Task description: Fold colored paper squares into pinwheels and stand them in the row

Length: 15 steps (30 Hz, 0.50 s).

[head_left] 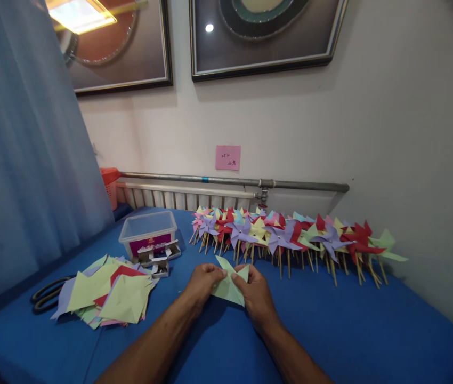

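A light green paper square (228, 285), partly folded with corners turned up, lies on the blue table (330, 325) between my hands. My left hand (202, 282) pinches its left side and my right hand (255, 292) pinches its right side. Behind them a long row of finished paper pinwheels (286, 234) on wooden sticks lies against the wall. To the left sits a loose pile of cut coloured paper squares (110, 290).
A clear plastic box (148, 230) stands behind the paper pile, with small open boxes of pins (158, 258) in front of it. Black-handled scissors (46, 294) lie at the far left. A curtain hangs left; a radiator and pipe run along the wall.
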### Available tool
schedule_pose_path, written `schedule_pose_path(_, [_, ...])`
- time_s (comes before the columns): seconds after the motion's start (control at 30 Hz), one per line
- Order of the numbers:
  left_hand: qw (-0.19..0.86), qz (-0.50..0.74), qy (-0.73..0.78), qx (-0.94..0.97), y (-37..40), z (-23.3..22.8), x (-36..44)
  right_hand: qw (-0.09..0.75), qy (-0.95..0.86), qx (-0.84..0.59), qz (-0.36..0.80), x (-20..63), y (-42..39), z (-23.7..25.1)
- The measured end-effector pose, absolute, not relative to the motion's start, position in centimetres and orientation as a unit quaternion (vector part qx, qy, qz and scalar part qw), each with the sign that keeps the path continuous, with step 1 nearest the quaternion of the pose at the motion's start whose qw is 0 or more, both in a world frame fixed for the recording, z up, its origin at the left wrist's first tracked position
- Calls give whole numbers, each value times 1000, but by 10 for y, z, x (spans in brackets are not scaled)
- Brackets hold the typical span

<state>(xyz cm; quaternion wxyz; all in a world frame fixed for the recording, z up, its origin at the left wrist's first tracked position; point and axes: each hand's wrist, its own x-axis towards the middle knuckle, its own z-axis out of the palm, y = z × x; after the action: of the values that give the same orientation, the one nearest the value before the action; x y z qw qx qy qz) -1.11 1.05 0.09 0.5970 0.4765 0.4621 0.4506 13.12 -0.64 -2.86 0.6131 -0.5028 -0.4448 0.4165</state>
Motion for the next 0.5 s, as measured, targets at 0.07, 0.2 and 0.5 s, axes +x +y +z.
schedule_pose_path(0.07, [617,440,451,471,11,4,-14,609,-452,-504,414,131,-8,-27])
schedule_pose_path(0.2, [603,436,459,485,13,2,-16,613,-449,-500,415,129,-11,-24])
schedule_pose_path(0.5, [571,452,467,502,16,-5,-13,640,-367,-456,497,123,-15,-21])
